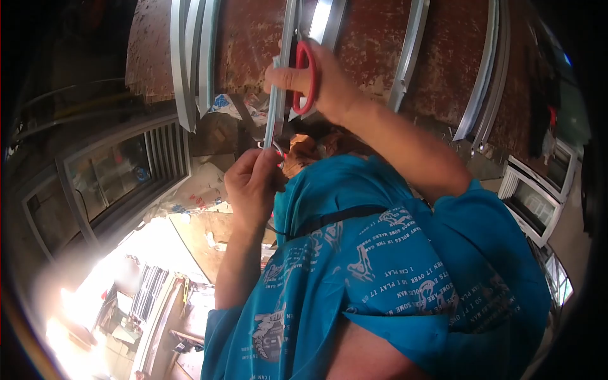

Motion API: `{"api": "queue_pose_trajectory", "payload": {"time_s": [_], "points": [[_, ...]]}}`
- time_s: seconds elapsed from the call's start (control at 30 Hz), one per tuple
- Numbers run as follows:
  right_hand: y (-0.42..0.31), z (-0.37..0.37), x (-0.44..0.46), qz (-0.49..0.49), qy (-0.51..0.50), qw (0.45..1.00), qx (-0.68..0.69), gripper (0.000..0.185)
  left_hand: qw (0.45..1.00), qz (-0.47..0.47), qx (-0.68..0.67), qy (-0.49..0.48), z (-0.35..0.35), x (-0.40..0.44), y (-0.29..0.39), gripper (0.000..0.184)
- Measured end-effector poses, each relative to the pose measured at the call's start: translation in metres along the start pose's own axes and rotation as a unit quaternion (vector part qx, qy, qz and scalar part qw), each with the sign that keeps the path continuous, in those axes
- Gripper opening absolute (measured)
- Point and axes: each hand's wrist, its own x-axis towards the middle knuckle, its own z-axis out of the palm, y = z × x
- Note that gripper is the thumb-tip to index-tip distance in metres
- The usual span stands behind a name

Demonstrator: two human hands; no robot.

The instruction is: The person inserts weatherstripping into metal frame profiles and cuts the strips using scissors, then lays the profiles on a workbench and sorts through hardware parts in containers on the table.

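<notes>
My right hand (326,82) is closed around a pair of red-handled scissors (305,79), with its thumb laid across a long metal profile (286,60). Along that profile runs a thin pale strip (272,111), which may be a sealing strip. Below, nearer my body, my left hand (253,180) pinches the lower end of the strip. A small light-coloured loop shows just above its fingers; I cannot tell what it is. The scissor blades are largely hidden beside the profile.
More metal profiles (187,69) lie across the worn red-brown board (247,38), and others (411,50) lie to the right. Framed window panels (120,171) stand at left, and a white frame (532,196) at right. Crumpled packaging (199,187) lies below the board.
</notes>
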Motion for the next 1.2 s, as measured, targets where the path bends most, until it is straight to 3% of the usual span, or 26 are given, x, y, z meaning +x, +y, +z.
{"api": "queue_pose_trajectory", "payload": {"time_s": [0.07,0.13,0.23,0.27,0.37,0.43,0.47,0.53,0.57,0.63,0.7,0.77,0.9,0.93,1.0,1.07,1.1,1.13,1.2], "points": [[0.006,0.003,-0.004,-0.003,-0.007,1.0,0.026,0.036,0.998,-0.021,0.001,0.051,0.017,0.006,0.011,0.03],[0.015,0.004,-0.006,0.007,-0.006,0.999,0.045,0.038,0.998,-0.026,0.03,0.04,0.01,0.01,0.003,0.035],[0.015,-0.004,0.0,0.024,-0.006,0.998,0.064,0.042,0.995,-0.028,0.056,-0.077,-0.029,0.009,-0.036,0.045],[0.012,-0.006,0.001,0.031,-0.005,0.997,0.073,0.043,0.991,-0.054,-0.037,-0.116,-0.041,0.008,-0.059,0.042],[0.031,-0.009,0.006,0.013,0.019,0.998,0.058,0.041,0.985,-0.065,0.007,-0.159,-0.051,0.006,-0.061,0.039],[0.038,-0.008,0.003,0.036,0.027,0.998,0.04,0.04,0.99,-0.098,0.088,-0.05,-0.038,0.01,-0.05,0.04],[0.042,-0.005,0.001,0.068,0.035,0.996,0.036,0.039,0.99,-0.102,0.085,-0.046,-0.028,0.014,-0.041,0.04],[0.038,0.0,-0.005,0.057,0.017,0.998,0.031,0.038,0.995,-0.063,0.076,0.016,-0.009,0.022,-0.027,0.041],[0.034,0.001,-0.006,0.04,0.002,0.999,0.027,0.036,0.994,-0.073,0.073,0.022,-0.012,0.021,-0.033,0.041],[0.025,-0.003,0.001,0.04,0.009,0.998,0.045,0.035,0.998,0.055,0.03,-0.029,-0.024,0.012,-0.055,0.041],[0.023,-0.005,0.009,0.036,0.021,0.997,0.066,0.033,0.997,-0.011,0.016,-0.07,-0.044,-0.001,-0.069,0.039],[0.02,-0.01,0.015,0.015,0.019,1.0,0.003,0.032,0.994,-0.039,0.019,-0.099,-0.046,-0.007,-0.07,0.038],[0.028,-0.003,0.009,0.044,0.015,0.999,-0.009,0.032,0.999,-0.049,0.015,-0.006,-0.007,0.002,-0.016,0.035],[0.031,0.001,0.004,0.031,0.013,0.999,0.005,0.032,0.998,-0.049,0.014,0.042,-0.001,0.008,-0.012,0.034],[0.029,0.005,0.0,0.022,0.005,1.0,0.019,0.033,0.999,-0.009,0.006,0.048,-0.001,0.011,-0.021,0.031],[0.009,0.004,0.001,0.042,0.015,0.998,0.043,0.036,0.996,0.056,0.064,0.016,-0.013,0.011,-0.057,0.03],[0.002,0.0,0.004,0.026,0.0,0.998,0.05,0.038,0.973,0.106,0.206,0.003,-0.027,0.014,-0.078,0.028],[-0.013,-0.001,0.003,0.031,0.004,0.998,0.061,0.039,0.973,0.098,0.207,0.008,-0.044,0.016,-0.11,0.028],[-0.049,0.002,0.009,0.046,0.048,0.995,0.08,0.036,0.871,0.135,0.471,0.047,-0.084,0.023,-0.187,0.023]]}}
